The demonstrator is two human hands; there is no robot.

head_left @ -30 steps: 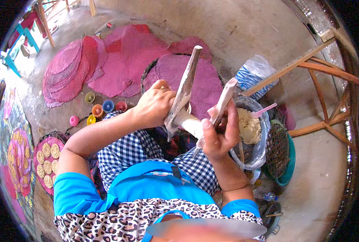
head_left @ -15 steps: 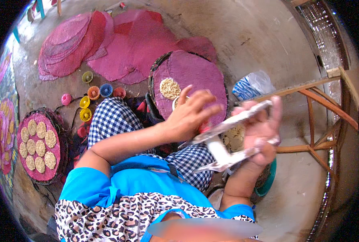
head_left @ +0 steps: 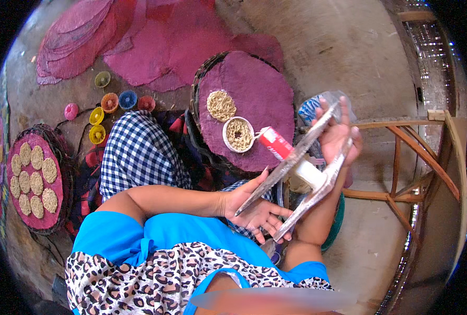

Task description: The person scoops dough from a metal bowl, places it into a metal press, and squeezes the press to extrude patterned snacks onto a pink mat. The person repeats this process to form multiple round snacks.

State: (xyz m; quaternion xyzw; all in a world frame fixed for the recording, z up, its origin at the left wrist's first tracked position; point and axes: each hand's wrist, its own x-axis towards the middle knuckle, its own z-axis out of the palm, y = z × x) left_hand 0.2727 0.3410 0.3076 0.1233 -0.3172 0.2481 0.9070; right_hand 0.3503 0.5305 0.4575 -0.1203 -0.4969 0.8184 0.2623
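A hand press (head_left: pixel 308 173), with two long handles and a white crosspiece between them, slants across both hands, its red-and-white tube (head_left: pixel 275 143) reaching over the near right part of the round tray (head_left: pixel 267 100). The left hand (head_left: pixel 258 207) is unclenched, palm up and fingers spread, with the handles' near ends lying across it. The right hand (head_left: pixel 338 137) is unclenched too, its fingers extended behind the handles' far ends; how firmly it bears the press I cannot tell.

From the tube's mouth a thin noodle strand runs to a white ring mould (head_left: pixel 225 135) in the tray's near left part, with coiled noodles (head_left: pixel 232 128) inside. Just beyond, by the tray's left edge, lies a loose noodle disc (head_left: pixel 221 105). Purple mesh cloth covers this tray within its dark rim.

Past a gingham-covered knee (head_left: pixel 141 152), a second round tray (head_left: pixel 57 173) bears ten noodle discs (head_left: pixel 36 182) on pink cloth. Between the trays, coloured plastic cups (head_left: pixel 110 102) cluster on the floor (head_left: pixel 343 58). Mesh sheets (head_left: pixel 165 42) spread beyond the first tray's far left edge; a blue-and-white plastic bag (head_left: pixel 310 107) sits near its right edge, partly behind the right hand.
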